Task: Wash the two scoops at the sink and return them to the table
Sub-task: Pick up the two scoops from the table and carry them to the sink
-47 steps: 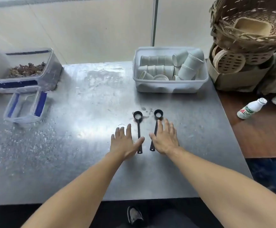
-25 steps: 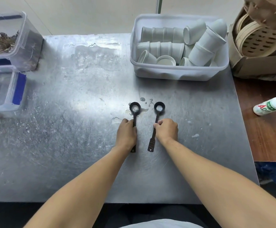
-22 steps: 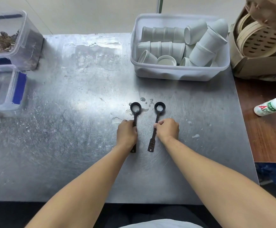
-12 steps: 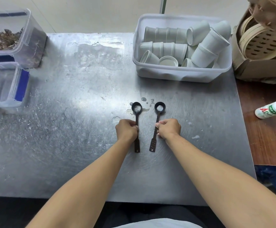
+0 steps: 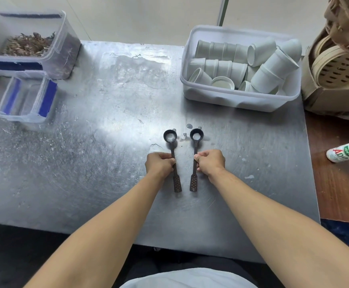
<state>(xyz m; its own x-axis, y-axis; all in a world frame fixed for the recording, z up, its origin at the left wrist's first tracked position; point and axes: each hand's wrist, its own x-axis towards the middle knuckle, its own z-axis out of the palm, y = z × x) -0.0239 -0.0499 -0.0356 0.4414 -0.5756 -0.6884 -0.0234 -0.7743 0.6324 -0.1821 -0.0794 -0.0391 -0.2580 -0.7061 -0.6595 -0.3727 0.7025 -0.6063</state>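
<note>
Two black long-handled scoops lie side by side on the steel table (image 5: 107, 163), bowls pointing away from me, each bowl holding white residue. My left hand (image 5: 159, 164) is closed around the middle of the left scoop (image 5: 170, 137). My right hand (image 5: 210, 162) grips the handle of the right scoop (image 5: 196, 135) the same way. Both perforated handle ends stick out below my fists. A few white drops sit on the table between the bowls.
A white tub of white cups (image 5: 240, 68) stands at the back right. Clear bins sit at the left: one with dried leaves (image 5: 30, 42), one small with blue clips (image 5: 27, 98). A cardboard box with bamboo steamers (image 5: 335, 73) and a white bottle (image 5: 346, 151) are at the right.
My hands went from lying flat beside the scoops to closing into fists around the handles. The left scoop's handle has shifted slightly so both scoops lie nearly parallel.
</note>
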